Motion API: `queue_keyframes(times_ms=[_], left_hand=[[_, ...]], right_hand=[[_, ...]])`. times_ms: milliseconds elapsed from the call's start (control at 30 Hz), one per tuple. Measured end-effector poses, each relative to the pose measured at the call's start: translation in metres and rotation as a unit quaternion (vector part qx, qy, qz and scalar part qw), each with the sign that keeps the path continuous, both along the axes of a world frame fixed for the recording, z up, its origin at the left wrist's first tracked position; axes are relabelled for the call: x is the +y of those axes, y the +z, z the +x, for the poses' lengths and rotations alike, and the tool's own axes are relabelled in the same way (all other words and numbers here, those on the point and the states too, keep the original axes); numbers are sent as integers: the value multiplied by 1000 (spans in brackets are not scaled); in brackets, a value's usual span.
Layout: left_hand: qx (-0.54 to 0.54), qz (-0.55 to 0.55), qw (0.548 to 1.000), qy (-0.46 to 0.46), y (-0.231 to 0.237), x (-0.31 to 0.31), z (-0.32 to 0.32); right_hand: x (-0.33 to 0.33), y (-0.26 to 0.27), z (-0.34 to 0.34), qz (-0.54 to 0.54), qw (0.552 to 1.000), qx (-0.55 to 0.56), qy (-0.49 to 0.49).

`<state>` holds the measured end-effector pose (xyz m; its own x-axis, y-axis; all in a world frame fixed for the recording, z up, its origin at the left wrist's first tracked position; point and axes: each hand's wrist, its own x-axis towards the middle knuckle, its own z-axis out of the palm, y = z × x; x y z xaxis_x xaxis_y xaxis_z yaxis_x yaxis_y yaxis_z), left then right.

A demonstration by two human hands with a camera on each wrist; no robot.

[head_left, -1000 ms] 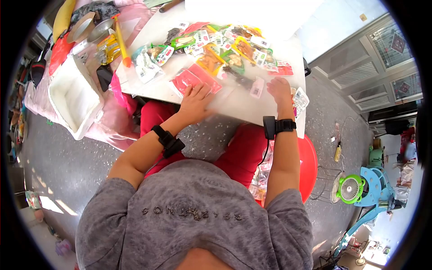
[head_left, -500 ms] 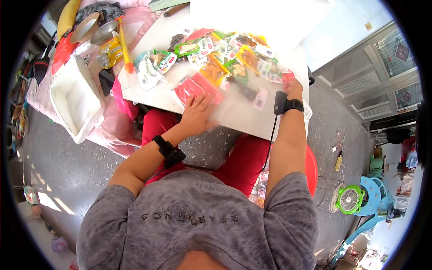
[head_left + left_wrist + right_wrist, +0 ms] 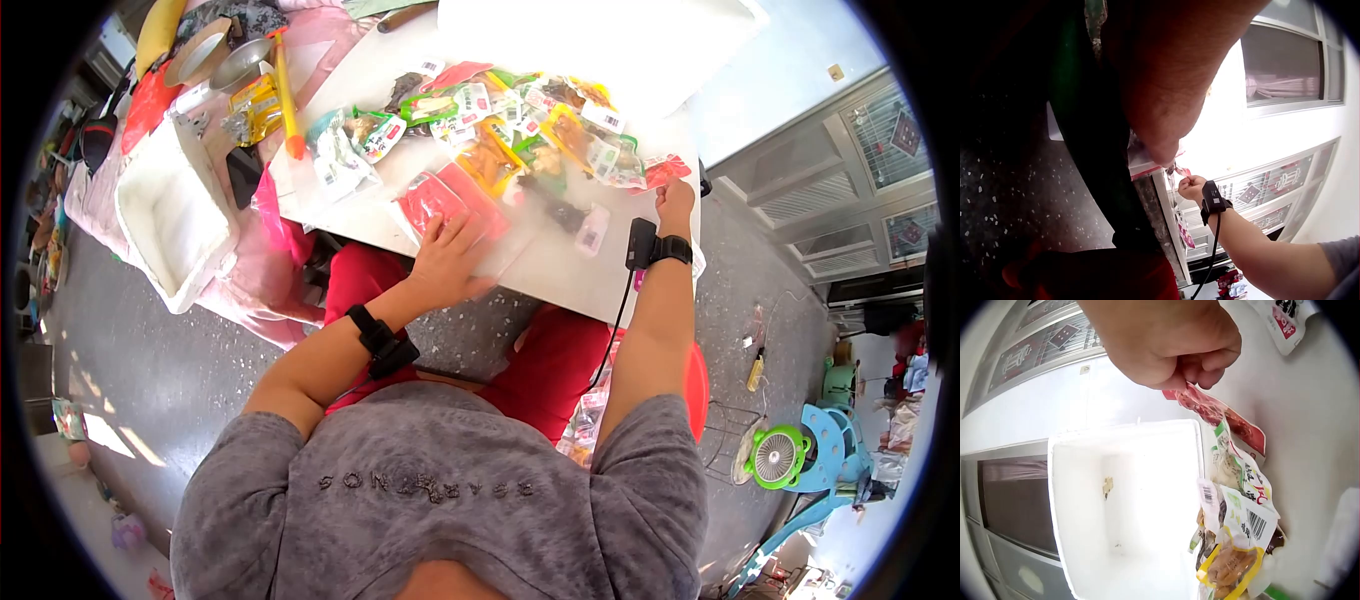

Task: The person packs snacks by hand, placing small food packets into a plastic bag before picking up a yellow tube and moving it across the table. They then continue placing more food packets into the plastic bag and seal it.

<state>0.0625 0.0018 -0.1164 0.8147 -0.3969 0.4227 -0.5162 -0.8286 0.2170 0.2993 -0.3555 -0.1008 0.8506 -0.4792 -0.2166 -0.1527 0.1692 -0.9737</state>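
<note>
The left hand (image 3: 447,262) rests with its fingers spread on the near edge of two flat red packets (image 3: 430,197) on the white table. At the table's right side the right hand (image 3: 676,205) pinches the corner of a red packet (image 3: 664,172). The right wrist view shows its curled fingers (image 3: 1200,365) gripping the end of that red packet (image 3: 1235,425), which lies against other food packets. A dark packet with a white label (image 3: 592,230) lies between the two hands.
Colourful food packets (image 3: 490,155) are heaped mid-table. A white foam box (image 3: 1125,506) stands behind them. Another white box (image 3: 175,215) sits at the left on pink cloth. Below the table's right side is a red tub (image 3: 694,390).
The right hand has moved forward and right from the near side of the dark packet and has taken hold of the red packet. The left hand has stayed on the red packets.
</note>
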Motion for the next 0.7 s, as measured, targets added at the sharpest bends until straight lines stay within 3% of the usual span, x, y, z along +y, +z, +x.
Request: queue_keyframes(times_ms=[133,233,367,500,567,700], left_hand=[[26,14,999,19,3,-1,-3],[40,14,998,35,8,-1,-7],[33,-13,997,64,14,-1,-17],[-2,-95,995,32,20,-4,-26],[-45,-137,989,10,40,-10,-32],[-131,-99,986,-28,64,-21,-41]], right_hand=[[2,32,-31,-126,986,-107,8],[24,71,-71,-125,978,-166,1],[50,91,-121,15,973,-199,119],[86,76,-169,186,936,-157,254],[113,71,-192,248,923,-140,258],[148,69,-225,290,905,-79,301]])
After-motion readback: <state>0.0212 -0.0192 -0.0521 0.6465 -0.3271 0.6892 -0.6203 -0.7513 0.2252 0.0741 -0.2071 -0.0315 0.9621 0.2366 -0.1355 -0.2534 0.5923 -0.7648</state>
